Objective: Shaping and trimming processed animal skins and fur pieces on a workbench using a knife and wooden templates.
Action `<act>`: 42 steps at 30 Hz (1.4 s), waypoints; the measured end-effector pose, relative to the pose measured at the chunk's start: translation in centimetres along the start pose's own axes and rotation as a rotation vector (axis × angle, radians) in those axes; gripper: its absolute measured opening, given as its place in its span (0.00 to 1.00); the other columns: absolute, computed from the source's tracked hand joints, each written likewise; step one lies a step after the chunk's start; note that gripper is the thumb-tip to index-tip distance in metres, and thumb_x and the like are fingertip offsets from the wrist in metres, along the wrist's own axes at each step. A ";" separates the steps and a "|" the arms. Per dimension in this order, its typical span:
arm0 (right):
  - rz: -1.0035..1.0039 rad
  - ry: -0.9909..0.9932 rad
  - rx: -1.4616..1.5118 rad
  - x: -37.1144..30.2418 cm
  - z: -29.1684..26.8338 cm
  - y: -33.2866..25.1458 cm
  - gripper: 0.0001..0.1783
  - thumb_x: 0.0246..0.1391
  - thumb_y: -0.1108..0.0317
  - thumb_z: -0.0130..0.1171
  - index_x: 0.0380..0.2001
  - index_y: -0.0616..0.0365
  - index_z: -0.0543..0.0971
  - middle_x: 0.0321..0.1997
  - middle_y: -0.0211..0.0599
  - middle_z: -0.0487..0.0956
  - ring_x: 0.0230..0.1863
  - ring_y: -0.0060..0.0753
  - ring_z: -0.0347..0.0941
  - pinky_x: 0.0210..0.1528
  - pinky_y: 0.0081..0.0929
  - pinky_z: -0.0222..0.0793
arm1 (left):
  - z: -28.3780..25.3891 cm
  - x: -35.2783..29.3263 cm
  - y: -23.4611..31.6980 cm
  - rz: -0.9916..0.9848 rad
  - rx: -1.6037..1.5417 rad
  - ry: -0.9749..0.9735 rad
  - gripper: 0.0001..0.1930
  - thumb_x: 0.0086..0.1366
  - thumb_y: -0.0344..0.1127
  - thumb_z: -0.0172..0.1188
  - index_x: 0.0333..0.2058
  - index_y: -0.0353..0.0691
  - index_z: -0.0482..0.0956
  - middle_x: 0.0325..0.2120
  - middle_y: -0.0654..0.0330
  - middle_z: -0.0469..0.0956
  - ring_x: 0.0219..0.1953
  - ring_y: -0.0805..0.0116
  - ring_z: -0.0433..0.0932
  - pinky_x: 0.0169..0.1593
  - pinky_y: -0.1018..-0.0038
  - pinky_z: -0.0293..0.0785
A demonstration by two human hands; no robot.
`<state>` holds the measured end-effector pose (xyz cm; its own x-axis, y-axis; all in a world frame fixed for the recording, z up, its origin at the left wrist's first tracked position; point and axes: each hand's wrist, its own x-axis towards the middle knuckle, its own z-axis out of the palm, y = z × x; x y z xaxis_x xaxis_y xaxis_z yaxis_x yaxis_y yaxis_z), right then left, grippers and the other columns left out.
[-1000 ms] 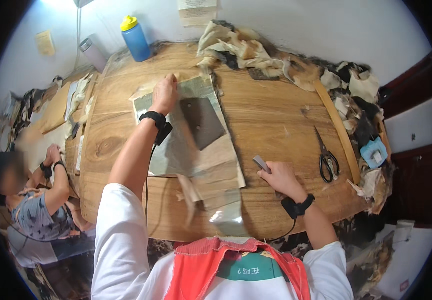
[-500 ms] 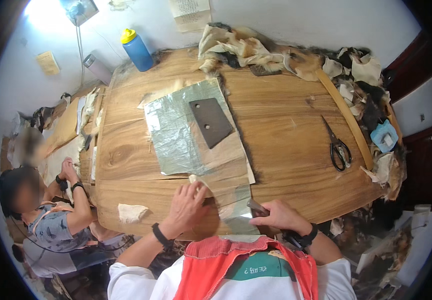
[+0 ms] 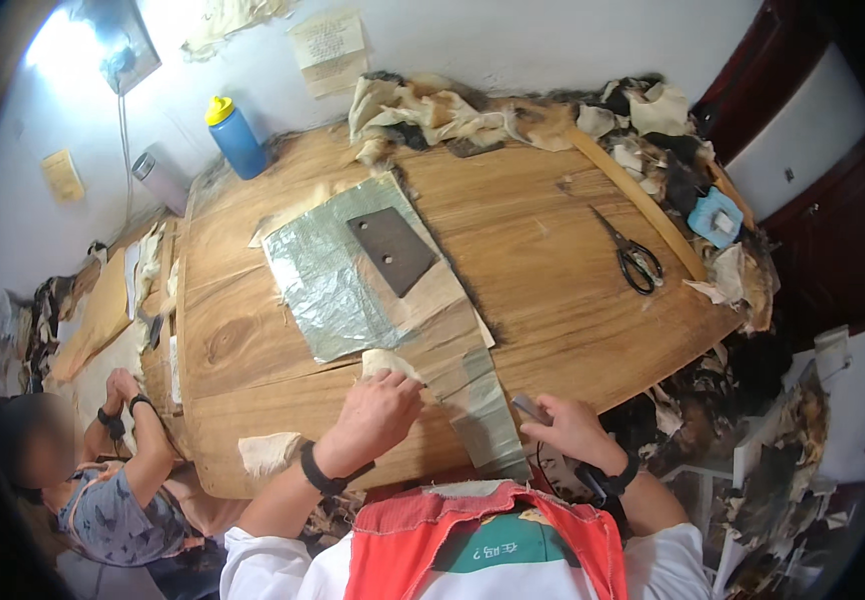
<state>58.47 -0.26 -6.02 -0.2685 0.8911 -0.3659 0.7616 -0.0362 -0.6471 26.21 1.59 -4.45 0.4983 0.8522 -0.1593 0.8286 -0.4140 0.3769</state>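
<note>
My left hand point(image 3: 381, 412) is closed near the front of the wooden table, pinching a small cream piece of hide point(image 3: 385, 363) that pokes out beyond the fingers. To its right, my right hand point(image 3: 571, 432) grips a short grey flat metal tool point(image 3: 531, 408) at the table's front edge; its exact kind I cannot tell. Between the hands runs the lower strip of a paper pattern sheet point(image 3: 328, 285) covered with shiny silvery tape. A dark flat plate point(image 3: 393, 252) with two holes lies on the sheet. Another cream hide scrap point(image 3: 270, 453) rests left of my left forearm.
Black-handled scissors point(image 3: 633, 255) lie at the right, by a long wooden strip point(image 3: 643, 205). Fur scraps point(image 3: 433, 110) heap along the back and right edges. A blue bottle point(image 3: 237, 140) stands back left. Another person point(image 3: 113, 490) works at the left.
The view has shifted, so the table appears turned. My left hand has drawn its fingers in over the hide piece, which shows more now. My right hand still holds the metal tool, slightly lifted.
</note>
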 end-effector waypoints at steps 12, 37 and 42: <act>-0.255 0.342 -0.011 4.4 -3.8 -4.1 0.17 0.49 0.59 0.69 0.21 0.63 0.79 0.20 0.40 0.72 0.22 0.40 0.72 0.26 0.34 0.63 | 5.2 9.2 0.1 -0.048 0.001 0.345 0.40 0.67 0.54 0.56 0.68 0.33 0.56 0.68 0.43 0.56 0.70 0.46 0.55 0.68 0.50 0.55; -0.144 0.057 0.219 14.6 -3.7 -3.7 0.23 0.62 0.48 0.55 0.33 0.61 0.79 0.26 0.52 0.81 0.32 0.57 0.79 0.34 0.45 0.70 | 2.7 10.5 3.3 -0.123 -1.353 0.234 0.17 0.76 0.48 0.45 0.38 0.38 0.72 0.28 0.64 0.71 0.32 0.77 0.68 0.36 0.79 0.67; -0.123 -0.121 -0.068 14.4 -1.3 -1.3 0.20 0.59 0.52 0.56 0.33 0.60 0.81 0.31 0.54 0.82 0.39 0.59 0.79 0.42 0.51 0.73 | 3.8 13.2 2.3 -0.224 -0.896 0.567 0.09 0.74 0.36 0.48 0.35 0.37 0.67 0.21 0.63 0.68 0.25 0.71 0.67 0.32 0.70 0.66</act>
<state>54.42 13.16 -9.61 -0.4276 0.8258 -0.3676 0.7558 0.1036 -0.6465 35.62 10.63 -9.20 -0.0229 0.9984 0.0509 0.2841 -0.0423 0.9579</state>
